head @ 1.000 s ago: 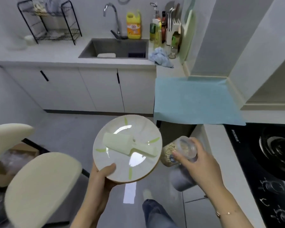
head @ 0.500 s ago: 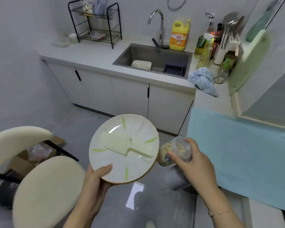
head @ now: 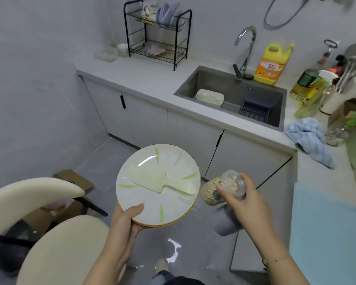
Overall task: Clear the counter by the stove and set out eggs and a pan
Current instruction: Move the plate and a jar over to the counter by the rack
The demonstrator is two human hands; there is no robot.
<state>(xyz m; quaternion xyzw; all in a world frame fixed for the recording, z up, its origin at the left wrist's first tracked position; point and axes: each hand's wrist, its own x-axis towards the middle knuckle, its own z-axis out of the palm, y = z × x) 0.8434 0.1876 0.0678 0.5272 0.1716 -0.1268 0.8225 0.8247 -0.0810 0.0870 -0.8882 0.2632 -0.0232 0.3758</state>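
Plates (head: 152,194), white with green leaf marks and stacked, sit tilted in the left hand (head: 125,221), whose thumb presses the near rim while the fingers curl underneath; a pale plastic scraper (head: 160,182) lies flat across the top plate. Left of them stand two cream chair backs (head: 49,243). Just right of the stack, close but apart, the right hand (head: 245,200) grips a clear jar (head: 216,190) of grain, tipped on its side. Beyond both hands run the grey counter (head: 152,79), the dish rack (head: 158,33), the sink (head: 234,95), a yellow detergent bottle (head: 271,64) and a blue cloth (head: 310,138)
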